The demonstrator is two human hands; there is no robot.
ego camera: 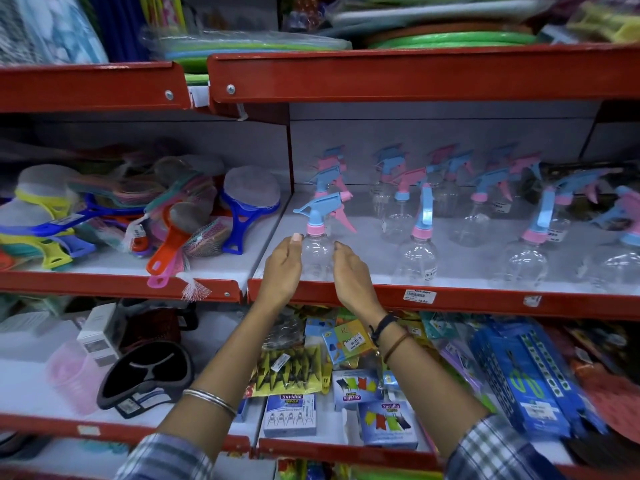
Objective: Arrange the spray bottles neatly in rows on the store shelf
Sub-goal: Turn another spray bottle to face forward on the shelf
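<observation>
Red-edged store shelf (450, 299) — clear spray bottles (415, 258)

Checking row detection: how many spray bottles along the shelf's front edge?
4: first bottle between left hand and right hand, second bottle right of it, third bottle further right, fourth bottle cut off at right edge. More stand behind, blurred.

The word "Suvidha" is showing in red letters on the blue and white cardboard box of clothes clips (290, 414) lying on the lower shelf, with a smaller line under it too blurred to read. The same "Suvidha" is appearing on the blue box with coloured garments printed on it (388, 424) and, upside down, on the neighbouring box (356, 389). The white price sticker (420, 296) on the red shelf edge is carrying print too small to read.
</observation>
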